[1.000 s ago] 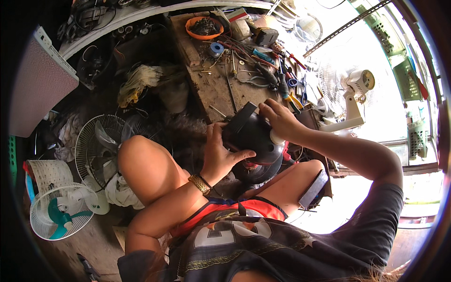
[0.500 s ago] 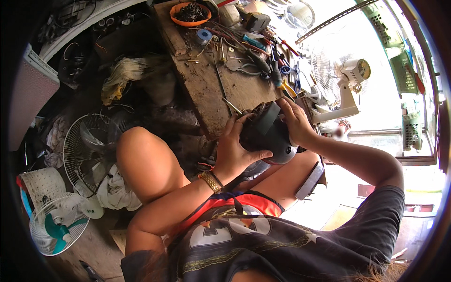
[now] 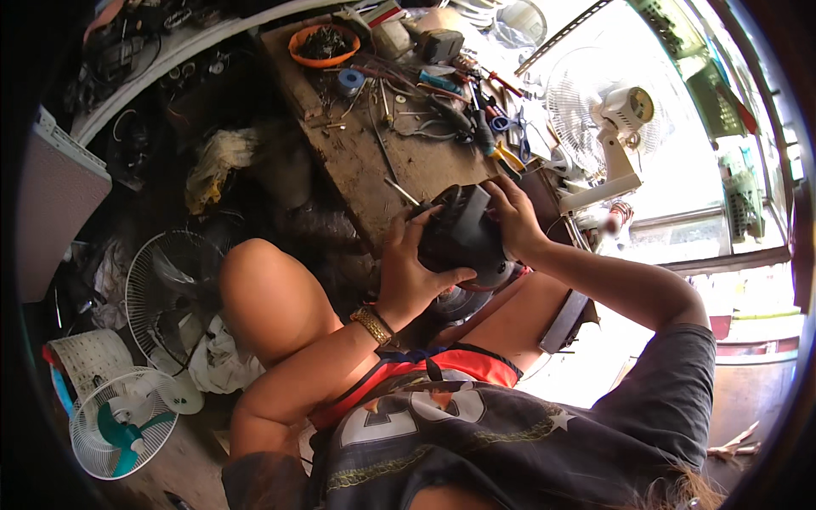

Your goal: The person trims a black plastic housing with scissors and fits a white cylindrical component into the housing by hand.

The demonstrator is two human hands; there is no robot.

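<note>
L hand [image 3: 410,268] & R hand [image 3: 518,223] are gripping blk housing [image 3: 461,242] nr bench [image 3: 353,174], R fingers [image 3: 503,194] lying straighter than 1 s ago. Pliers [image 3: 459,121], orange bowl [image 3: 323,62] cluttering bench; white fan [image 3: 627,110] standing to R.

Black rounded housing [image 3: 461,240]; pale rod [image 3: 400,191] projecting upper left; between 2 hands [image 3: 406,268] [image 3: 520,223]

A worn, brown wooden counter [image 3: 422,163] is seen at upper centre, bordered at left by deep shadow. A long, pale ledge [image 3: 212,41] is shown at upper left; dull brown floor [image 3: 204,438] is exposed below. Strong daylight is admitted at right through a bright, dark-framed opening [image 3: 718,262].
</note>
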